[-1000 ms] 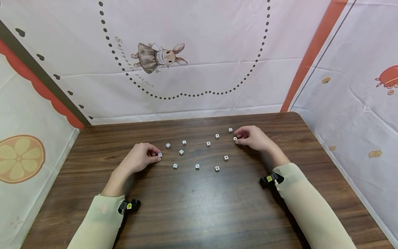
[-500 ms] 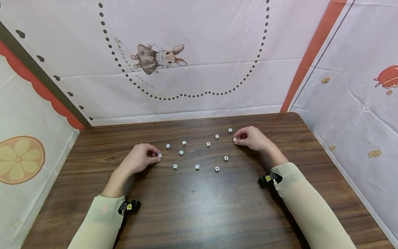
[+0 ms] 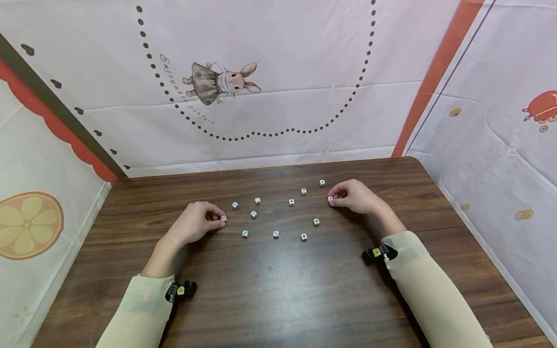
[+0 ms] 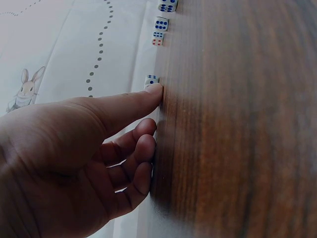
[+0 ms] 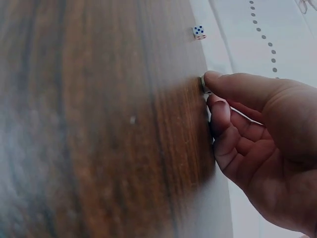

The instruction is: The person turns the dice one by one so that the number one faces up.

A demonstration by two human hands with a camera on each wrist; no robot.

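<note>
At the left of the scattered dice, my left hand (image 3: 197,223) pinches a white die (image 3: 224,218) between thumb and fingers, down at the tabletop. In the left wrist view that die (image 4: 152,79) shows blue pips just past the thumb tip. On the right side my right hand (image 3: 354,196) pinches another white die (image 3: 330,199). The right wrist view has this die (image 5: 205,85) mostly hidden behind the thumb. A die (image 3: 322,183) lies just beyond the right fingertips, and one (image 3: 235,205) sits close to the left fingertips.
Several more dice are spread between the hands, among them a middle die (image 3: 276,235), a back die (image 3: 303,192) and a front die (image 3: 303,238). The brown wooden table (image 3: 278,290) ends at a printed cloth wall (image 3: 296,72) behind and at both sides.
The right hand and its die have shifted slightly toward the person over the last half second. The left hand stays in place, still pinching its die.
</note>
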